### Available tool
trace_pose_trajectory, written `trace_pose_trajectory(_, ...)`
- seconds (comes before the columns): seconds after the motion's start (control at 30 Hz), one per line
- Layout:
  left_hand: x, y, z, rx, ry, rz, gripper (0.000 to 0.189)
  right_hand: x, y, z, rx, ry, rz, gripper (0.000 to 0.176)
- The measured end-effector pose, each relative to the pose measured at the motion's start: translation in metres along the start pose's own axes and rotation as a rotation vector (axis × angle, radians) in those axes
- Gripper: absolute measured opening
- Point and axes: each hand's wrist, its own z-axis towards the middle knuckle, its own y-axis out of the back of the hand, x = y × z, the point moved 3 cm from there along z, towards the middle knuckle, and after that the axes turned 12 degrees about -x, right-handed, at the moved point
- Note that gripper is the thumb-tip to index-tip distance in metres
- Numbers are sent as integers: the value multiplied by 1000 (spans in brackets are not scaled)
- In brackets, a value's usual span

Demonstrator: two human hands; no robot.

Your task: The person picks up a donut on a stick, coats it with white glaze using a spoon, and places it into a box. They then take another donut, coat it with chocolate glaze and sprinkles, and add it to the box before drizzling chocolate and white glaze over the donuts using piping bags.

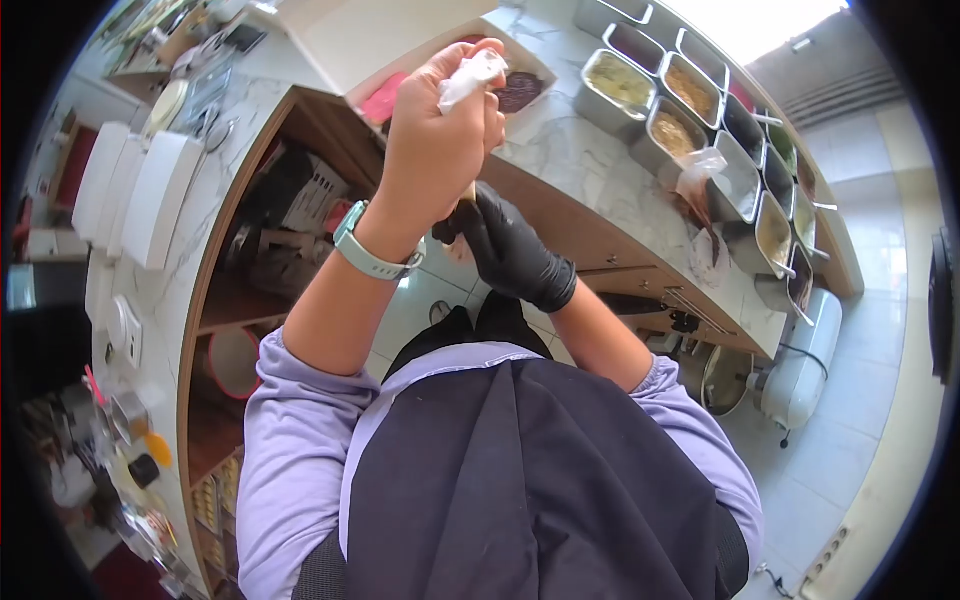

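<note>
My left hand (pixel 440 135), bare with a mint-green watch (pixel 375 245) on its wrist, is closed around the crumpled whitish end of what looks like a piping bag (pixel 472 80). Below it, my right hand (pixel 510 245) in a black glove has its fingers wrapped round the lower part, where a brownish bit shows between the hands. Most of the bag is hidden by my fingers. Just beyond my left hand lies an open white box (pixel 548 88) with a pink-topped round piece (pixel 383 98) and a dark brown one (pixel 520 93), which look like doughnuts.
Metal tubs of toppings (pixel 620 85) stand in rows on the marble counter (pixel 560 150). Near them lies another plastic bag (pixel 702 175) with dark brown filling. Below right is a pale blue mixer (pixel 805 365). White boxes (pixel 160 200) stand on the left counter, above open shelves.
</note>
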Motion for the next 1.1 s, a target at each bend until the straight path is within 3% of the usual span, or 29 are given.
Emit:
trace_pose_trajectory(0.1, -13, 27, -3, -76, -32, -50, 15, -12, -33, -14, 79, -20, 17, 15)
trace_pose_trajectory(0.2, -23, 42, -14, -134, -236, 213, 20, -24, -56, -28, 115, -21, 26, 14)
trace_pose_trajectory(0.27, -24, 35, -28, -2, -631, 544, 25, -49, -72, -43, 130, -24, 87, 12)
trace_pose_trajectory(0.3, -21, 26, -42, 124, -471, 596, 26, -62, -86, -47, 7, -515, 539, 12)
trace_pose_trajectory(0.33, -13, 17, -49, 252, -607, 542, 27, -67, -99, -51, -358, -932, 1026, 13)
trace_pose_trajectory(0.4, 4, 6, -59, 582, -563, 627, 34, -79, -105, -28, -393, -698, 920, 25)
trace_pose_trajectory(0.47, 2, 2, -63, 481, -805, 891, 39, -67, -104, -2, -477, -624, 911, 38)
trace_pose_trajectory(0.5, -5, 6, -67, 472, -858, 923, 38, -61, -102, 11, -481, -710, 1072, 38)
trace_pose_trajectory(0.6, -25, 24, -58, 313, -1043, 859, 39, -58, -83, 68, -192, -752, 1478, 39)
trace_pose_trajectory(0.63, -29, 37, -53, 239, -1101, 810, 36, -94, -62, 85, -231, -718, 1444, 40)
trace_pose_trajectory(0.67, -36, 49, -48, 155, -1147, 779, 33, -33, -57, 110, -300, -834, 1403, 39)
trace_pose_trajectory(0.73, -36, 73, -38, -44, -1119, 774, 23, -31, -36, 158, -302, -657, 1128, 37)
trace_pose_trajectory(0.9, 4, 122, -27, -486, -784, 917, 15, -76, -34, 233, -186, -614, 878, 36)
trace_pose_trajectory(1.1, 47, 140, -47, -881, -483, 940, 11, -146, -68, 243, 16, -585, 691, 36)
